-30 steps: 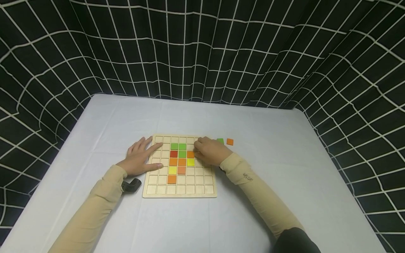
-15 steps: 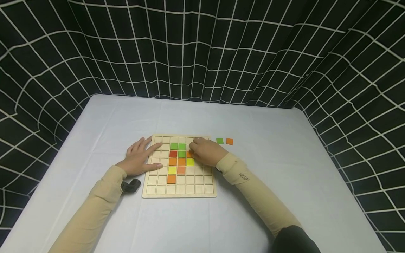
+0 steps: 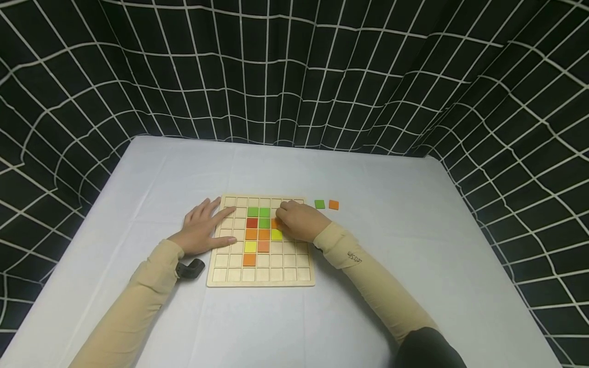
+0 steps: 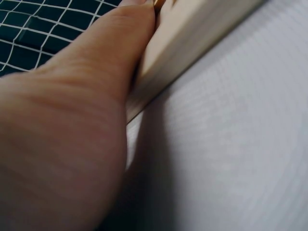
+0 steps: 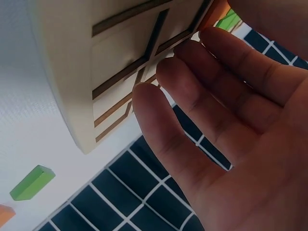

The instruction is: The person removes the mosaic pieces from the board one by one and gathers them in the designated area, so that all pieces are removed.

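Note:
A pale wooden grid board lies on the white table and bears several green, red, orange and yellow square tiles. My left hand rests with spread fingers on its left side, thumb and forefinger over the cells. My right hand is over the upper right of the board, fingertips at an orange tile that they partly cover. Below that tile is a yellow tile. In the right wrist view the fingers are slightly bent above the cells; whether thumb and forefinger pinch the orange tile is hidden.
Off the board's upper right corner lie a loose green tile and a loose orange tile. A black curtain with white grid lines surrounds the table's back and sides. A dark device is at the left wrist.
Within the last second my right hand has shifted a little left onto the orange tile, uncovering the loose green tile. Since half a second ago it has stayed there. The left hand keeps its place.

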Demonstrator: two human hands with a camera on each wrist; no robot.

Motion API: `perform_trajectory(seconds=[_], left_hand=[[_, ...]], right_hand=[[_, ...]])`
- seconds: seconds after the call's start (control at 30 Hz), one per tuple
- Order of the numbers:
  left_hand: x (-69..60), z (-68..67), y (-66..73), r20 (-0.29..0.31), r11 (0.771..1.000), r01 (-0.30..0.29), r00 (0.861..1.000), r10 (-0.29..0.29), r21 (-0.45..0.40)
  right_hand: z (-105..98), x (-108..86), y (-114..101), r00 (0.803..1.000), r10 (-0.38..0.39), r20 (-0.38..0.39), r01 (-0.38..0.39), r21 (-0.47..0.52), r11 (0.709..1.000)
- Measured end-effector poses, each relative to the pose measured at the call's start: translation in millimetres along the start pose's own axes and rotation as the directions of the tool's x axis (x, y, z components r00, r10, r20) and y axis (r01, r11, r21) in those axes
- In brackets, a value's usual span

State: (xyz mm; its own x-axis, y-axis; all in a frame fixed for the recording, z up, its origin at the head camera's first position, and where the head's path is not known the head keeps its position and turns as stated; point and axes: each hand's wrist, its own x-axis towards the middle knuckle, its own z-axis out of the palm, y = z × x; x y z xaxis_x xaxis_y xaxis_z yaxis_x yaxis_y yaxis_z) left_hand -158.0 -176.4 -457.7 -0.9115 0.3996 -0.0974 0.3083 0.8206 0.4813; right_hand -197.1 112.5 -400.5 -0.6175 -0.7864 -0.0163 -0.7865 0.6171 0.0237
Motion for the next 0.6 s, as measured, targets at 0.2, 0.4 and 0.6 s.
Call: perform_trajectory(seconds=[0.2, 0.4, 0.6], left_hand=[[0.3, -0.7, -0.6, -0.002, 1.000, 0.003, 1.000, -0.003, -0.003], [0.2, 0.0, -1.3, 0.000, 1.000, 0.009, 1.000, -0.009, 0.011], [-0.5, -1.8, 1.5, 0.007, 1.000, 0.009, 1.000, -0.009, -0.001]], right_hand=[[0.7, -0.3, -1.2, 1.000, 0.005, -0.007, -0.005, 0.015, 1.000], [1.6, -0.6, -1.4, 1.000, 0.007, -0.005, -0.007, 0.016, 1.000], [2.7, -1.7, -1.2, 1.000, 0.009, -0.006, -0.009, 0.009, 1.000]])
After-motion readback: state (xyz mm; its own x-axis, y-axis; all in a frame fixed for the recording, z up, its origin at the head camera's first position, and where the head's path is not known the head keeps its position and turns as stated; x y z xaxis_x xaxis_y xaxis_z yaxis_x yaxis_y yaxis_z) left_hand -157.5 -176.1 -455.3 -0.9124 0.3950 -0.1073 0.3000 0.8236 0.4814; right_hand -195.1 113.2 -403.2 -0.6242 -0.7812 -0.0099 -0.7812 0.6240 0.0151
